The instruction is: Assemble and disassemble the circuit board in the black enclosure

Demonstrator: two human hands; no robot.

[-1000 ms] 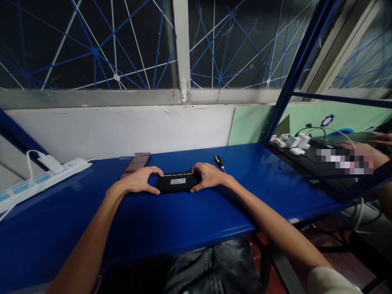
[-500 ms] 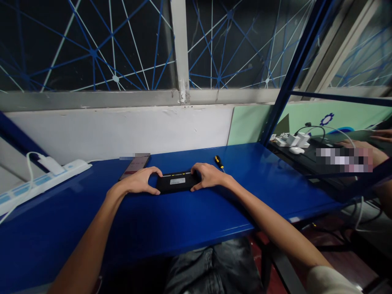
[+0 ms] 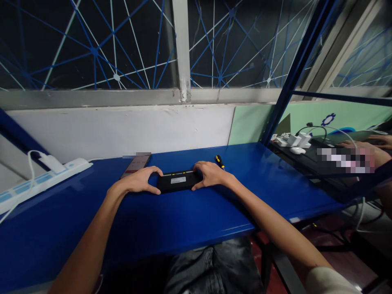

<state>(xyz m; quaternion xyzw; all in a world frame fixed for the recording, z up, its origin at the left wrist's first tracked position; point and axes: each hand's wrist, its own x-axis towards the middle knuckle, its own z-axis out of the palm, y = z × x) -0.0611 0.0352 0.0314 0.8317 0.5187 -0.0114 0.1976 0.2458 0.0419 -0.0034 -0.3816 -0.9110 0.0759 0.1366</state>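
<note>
A flat black box with a white label and small yellow marks along its far edge lies on the blue table. My left hand grips its left end, thumb at the near corner and fingers at the far one. Around the right end, my right hand is closed in the same way. Behind my left hand lies a phone with its screen lit. A black and yellow screwdriver rests beyond my right hand, its tip hidden by that hand.
A white power strip with a plugged-in charger and cable lies at the left. Blue frame posts rise on both sides. At a dark neighbouring table, another person's hands show near chargers and cables.
The view has shifted very slightly. My right hand and the box's right end sit a little further right, and less of the screwdriver's shaft shows.
</note>
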